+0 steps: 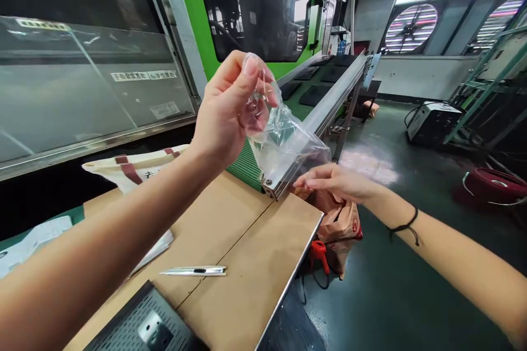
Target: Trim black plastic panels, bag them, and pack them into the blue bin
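Observation:
My left hand (230,104) is raised near the middle of the view, its fingers closed on the top of a clear plastic bag (284,140). The bag hangs down and to the right, over the near end of the conveyor. At its lower right corner is my right hand (333,181), with thumb and fingers pinched together at the bag's edge. A black cord bracelet circles the right wrist. Below the hands, a silver utility knife (193,271) lies on the cardboard-covered table (251,279), above a black perforated panel (144,321) with a metal bracket.
A green conveyor (302,109) carrying several dark flat panels runs away beside a green-framed machine (187,5). Brown bags (340,230) and a red-handled tool (319,255) are beside the table's right edge. A white cloth sack (134,167) lies at the left.

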The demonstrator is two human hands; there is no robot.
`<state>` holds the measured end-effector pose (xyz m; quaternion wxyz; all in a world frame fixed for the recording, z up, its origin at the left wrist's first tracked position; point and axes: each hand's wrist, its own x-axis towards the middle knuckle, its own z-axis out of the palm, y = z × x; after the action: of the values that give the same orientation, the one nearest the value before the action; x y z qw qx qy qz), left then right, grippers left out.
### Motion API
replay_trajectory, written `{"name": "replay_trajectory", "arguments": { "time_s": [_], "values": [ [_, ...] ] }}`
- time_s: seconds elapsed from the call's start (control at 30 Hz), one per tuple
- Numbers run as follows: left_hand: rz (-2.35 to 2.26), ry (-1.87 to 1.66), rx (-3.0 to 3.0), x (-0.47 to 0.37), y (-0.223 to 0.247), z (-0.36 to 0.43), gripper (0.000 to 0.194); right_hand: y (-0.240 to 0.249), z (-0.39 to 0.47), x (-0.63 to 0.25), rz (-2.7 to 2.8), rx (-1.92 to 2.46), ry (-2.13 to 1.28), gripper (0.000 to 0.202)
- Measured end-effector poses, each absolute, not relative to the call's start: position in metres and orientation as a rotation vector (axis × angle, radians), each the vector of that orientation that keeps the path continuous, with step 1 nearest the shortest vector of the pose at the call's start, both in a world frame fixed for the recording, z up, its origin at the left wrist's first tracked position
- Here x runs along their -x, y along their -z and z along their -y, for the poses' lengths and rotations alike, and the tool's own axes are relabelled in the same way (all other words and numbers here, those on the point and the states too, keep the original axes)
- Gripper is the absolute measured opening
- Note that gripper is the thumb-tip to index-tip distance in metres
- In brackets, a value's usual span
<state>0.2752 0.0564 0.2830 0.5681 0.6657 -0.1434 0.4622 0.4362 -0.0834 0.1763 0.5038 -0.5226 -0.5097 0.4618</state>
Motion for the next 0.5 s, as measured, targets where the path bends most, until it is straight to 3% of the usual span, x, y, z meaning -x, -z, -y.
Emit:
{"name": "replay_trajectory", "arguments": {
  "time_s": [0.1, 0.33, 0.5],
  "values": [
    [0.355, -1.178, -1.67, -0.253, -0.278, -0.08, 0.022, -0.16, 0.082, -0.442, 1.017, 1.066, -1.094, 0.026],
    [0.194, -1.261, -1.655, -0.214, -0.256, -0.106, 0.015, -0.19, 0.089, -0.458, 0.874, 0.942, -0.831, 0.01],
    [0.264, -1.275, -1.515, -0.213, -0.249, -0.087, 0.015, -0.159, 0.053, -0.403, 0.863, 1.043, -1.061, 0.054]
  ]
}}
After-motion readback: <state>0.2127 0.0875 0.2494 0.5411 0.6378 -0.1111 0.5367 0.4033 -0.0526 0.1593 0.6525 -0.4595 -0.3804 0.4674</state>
